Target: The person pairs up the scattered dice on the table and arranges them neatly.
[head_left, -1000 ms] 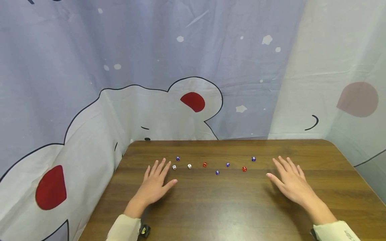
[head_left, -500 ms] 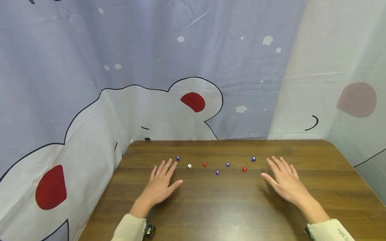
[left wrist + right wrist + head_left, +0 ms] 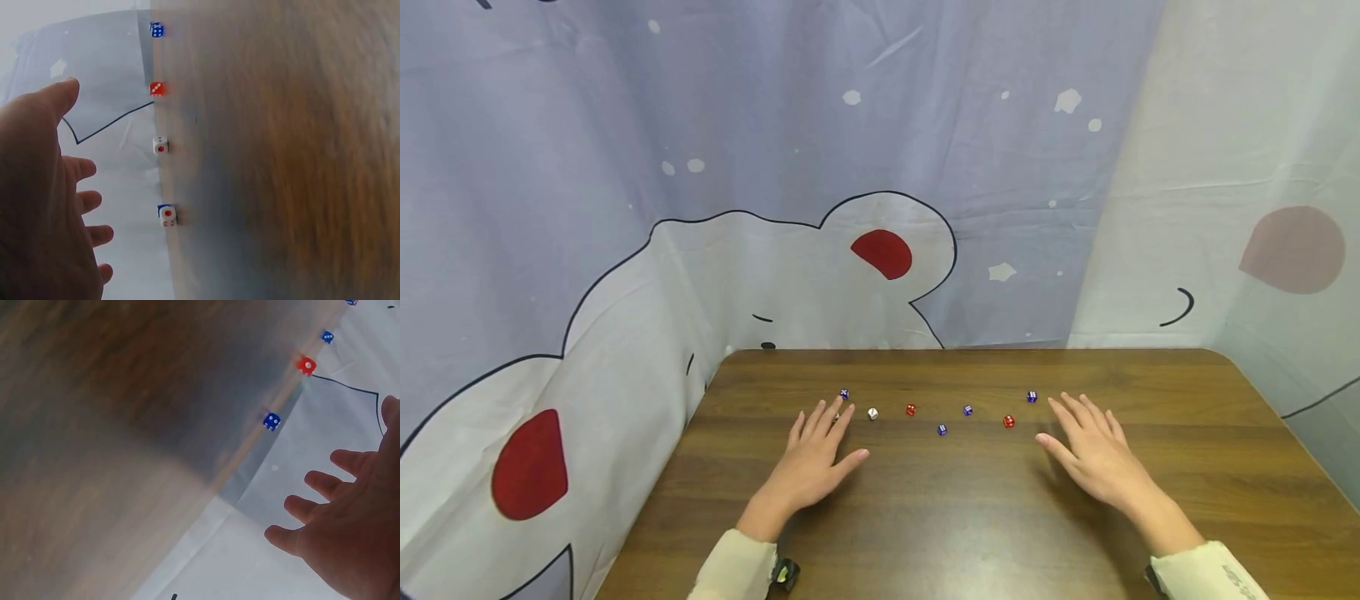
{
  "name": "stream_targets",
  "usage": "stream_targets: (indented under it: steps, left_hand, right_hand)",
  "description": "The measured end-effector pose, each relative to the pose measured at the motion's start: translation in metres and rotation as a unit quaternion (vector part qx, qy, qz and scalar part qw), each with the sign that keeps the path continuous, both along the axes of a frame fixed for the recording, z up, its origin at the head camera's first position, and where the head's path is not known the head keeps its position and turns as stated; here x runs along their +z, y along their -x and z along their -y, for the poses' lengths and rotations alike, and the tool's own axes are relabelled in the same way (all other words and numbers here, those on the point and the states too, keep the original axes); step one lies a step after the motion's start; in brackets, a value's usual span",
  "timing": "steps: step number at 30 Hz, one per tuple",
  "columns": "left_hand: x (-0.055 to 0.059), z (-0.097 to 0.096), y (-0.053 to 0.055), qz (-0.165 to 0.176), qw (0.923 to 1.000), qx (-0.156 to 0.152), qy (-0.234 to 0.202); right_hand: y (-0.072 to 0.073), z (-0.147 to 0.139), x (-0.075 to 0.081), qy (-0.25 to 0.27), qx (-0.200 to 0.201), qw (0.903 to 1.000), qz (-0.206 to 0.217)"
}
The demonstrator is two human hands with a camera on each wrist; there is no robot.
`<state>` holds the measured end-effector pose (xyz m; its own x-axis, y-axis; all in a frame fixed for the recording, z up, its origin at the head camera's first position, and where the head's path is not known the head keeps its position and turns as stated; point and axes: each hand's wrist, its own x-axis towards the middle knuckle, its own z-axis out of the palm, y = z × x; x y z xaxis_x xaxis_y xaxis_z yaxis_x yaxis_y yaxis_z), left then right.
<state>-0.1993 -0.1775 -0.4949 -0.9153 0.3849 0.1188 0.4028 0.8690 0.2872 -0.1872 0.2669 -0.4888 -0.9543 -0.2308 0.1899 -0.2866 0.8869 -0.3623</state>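
Several small dice are strewn in a loose band across the wooden table. In the head view my left hand (image 3: 812, 467) is spread, fingers apart and holding nothing; its fingertips overlap one white die and reach close to a blue die (image 3: 845, 393). A second white die (image 3: 872, 413) lies just right of those fingers. Toward the middle are a red die (image 3: 911, 410), a blue die (image 3: 967, 410) and a nearer blue die (image 3: 942, 430). My right hand (image 3: 1093, 458), also spread and holding nothing, is right of another red die (image 3: 1009, 422) and a blue die (image 3: 1032, 397).
The brown wooden table (image 3: 925, 517) has rounded far corners. A patterned curtain (image 3: 1000, 167) hangs right behind its far edge and along the left side. A small black device (image 3: 786, 575) sits at my left sleeve (image 3: 736, 567).
Both hands have moved inward, the left to the right and the right to the left. The left fingers now cover most of one white die. The dice stay where they were.
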Motion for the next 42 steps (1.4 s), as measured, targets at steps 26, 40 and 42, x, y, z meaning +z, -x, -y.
stream_targets:
  steps: [26,40,42]
  left_hand:
    - [-0.009,-0.044,0.007,-0.010,0.9994,-0.032,0.001]
    - [-0.011,-0.067,0.011,-0.019,0.9991,-0.037,-0.008]
    - [-0.013,-0.070,0.012,-0.025,0.9990,-0.035,-0.012]
  right_hand:
    - [0.008,0.035,-0.010,0.003,0.035,0.9994,-0.006]
    - [0.012,0.059,-0.009,0.014,0.044,0.9989,-0.003]
    - [0.012,0.063,-0.008,0.015,0.043,0.9989,-0.003]
